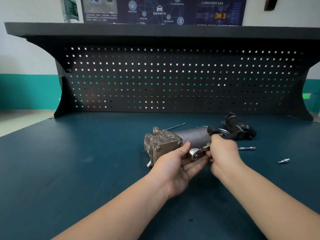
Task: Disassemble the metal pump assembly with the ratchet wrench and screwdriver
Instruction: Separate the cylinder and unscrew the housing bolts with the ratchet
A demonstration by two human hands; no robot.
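Lying on its side mid-bench point(69, 170), pump point(174, 142) w/ block end to the left. L hand point(174, 168) is cupping palm-up under ratchet point(194, 154) head, thumb touching pump block. R hand point(223, 153) is gripping ratchet handle, fingers curled round it. Black part point(239, 126) is sitting behind-right; extension bar point(246, 148) & small fitting point(284, 160) are lying to the right; thin rod point(174, 126) behind pump.
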